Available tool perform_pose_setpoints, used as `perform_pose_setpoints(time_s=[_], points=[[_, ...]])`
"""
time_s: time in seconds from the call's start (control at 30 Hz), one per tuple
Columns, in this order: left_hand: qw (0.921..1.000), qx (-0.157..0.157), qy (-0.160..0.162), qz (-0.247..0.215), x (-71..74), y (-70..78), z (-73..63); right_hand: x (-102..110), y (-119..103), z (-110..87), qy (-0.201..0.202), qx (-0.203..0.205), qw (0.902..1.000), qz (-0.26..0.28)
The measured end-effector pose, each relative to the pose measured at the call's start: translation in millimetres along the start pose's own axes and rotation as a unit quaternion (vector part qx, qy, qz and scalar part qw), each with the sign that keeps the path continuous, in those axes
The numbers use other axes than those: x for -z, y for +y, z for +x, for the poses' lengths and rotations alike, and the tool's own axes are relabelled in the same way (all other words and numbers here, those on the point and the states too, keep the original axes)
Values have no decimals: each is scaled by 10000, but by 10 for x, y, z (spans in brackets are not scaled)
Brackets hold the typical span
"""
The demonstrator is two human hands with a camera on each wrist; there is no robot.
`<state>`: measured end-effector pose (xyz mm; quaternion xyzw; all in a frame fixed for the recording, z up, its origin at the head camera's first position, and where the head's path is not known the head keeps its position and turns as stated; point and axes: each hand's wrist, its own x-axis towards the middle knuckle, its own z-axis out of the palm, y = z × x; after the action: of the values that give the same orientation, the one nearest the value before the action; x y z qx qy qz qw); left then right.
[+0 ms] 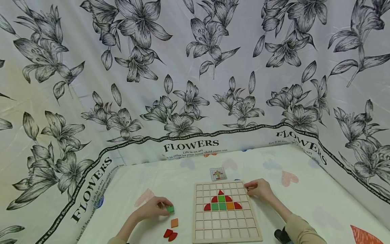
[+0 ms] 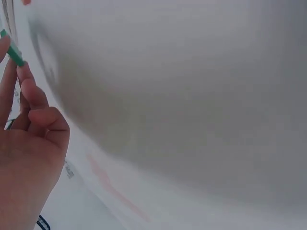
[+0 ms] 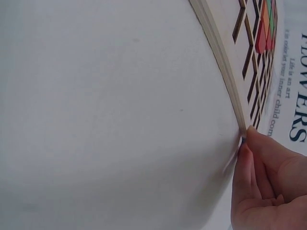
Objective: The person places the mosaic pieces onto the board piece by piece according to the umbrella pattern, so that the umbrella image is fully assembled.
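My left hand (image 1: 152, 207) pinches a green square tile (image 1: 170, 209) between thumb and fingertips, left of the wooden grid board (image 1: 216, 225). In the left wrist view the green tile (image 2: 12, 49) shows edge-on at the fingertips. At the board's far right corner, my right hand (image 1: 260, 189) grips the edge; the right wrist view has the thumb (image 3: 261, 139) on the board's rim. On the board sit green tiles (image 1: 221, 198), an orange tile (image 1: 230, 205), a red triangle (image 1: 220, 192) and rounded red pieces (image 1: 238, 205), arranged like a stepped pyramid.
A loose orange tile (image 1: 174, 222) and two red pieces (image 1: 172, 236) lie on the cloth near my left hand. Beyond the board lies a small pattern card (image 1: 218, 174). A flower-printed curtain (image 1: 182, 67) stands behind the table.
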<state>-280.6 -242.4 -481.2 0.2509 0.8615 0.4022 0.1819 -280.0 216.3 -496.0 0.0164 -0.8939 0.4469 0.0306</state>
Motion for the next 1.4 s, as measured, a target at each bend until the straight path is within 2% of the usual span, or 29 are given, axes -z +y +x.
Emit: perform_pose_setpoints(time_s=[0.2,0.3,0.47,0.7,0.73,0.93,0.97,1.13,1.2,1.4], points=[[9997,-76,216,-86,-94,175,168,-2,0,7,20,7,10000,-73],[9994,-234,261,-66,-161,299,270,-4,-2,8,11,-38,10000,-72],[9972,-668,345,51,-290,487,453,-11,-2,9,12,-88,9999,-48],[9959,-817,358,176,-472,702,677,-19,9,13,28,-103,9999,-23],[9957,-844,353,162,-490,779,679,-19,8,12,36,-101,9999,-22],[9950,-907,417,88,-657,887,831,-21,10,19,48,-120,9999,-38],[9947,-940,402,102,-697,848,878,-23,12,20,39,-120,9999,-57],[9930,-1158,179,176,-862,920,942,-26,16,21,33,-127,9999,-61],[9921,-1202,133,338,-926,960,957,-24,13,21,29,-108,9999,-52],[9910,-949,80,943,-1090,1088,986,-30,18,31,49,-96,9999,-37]])
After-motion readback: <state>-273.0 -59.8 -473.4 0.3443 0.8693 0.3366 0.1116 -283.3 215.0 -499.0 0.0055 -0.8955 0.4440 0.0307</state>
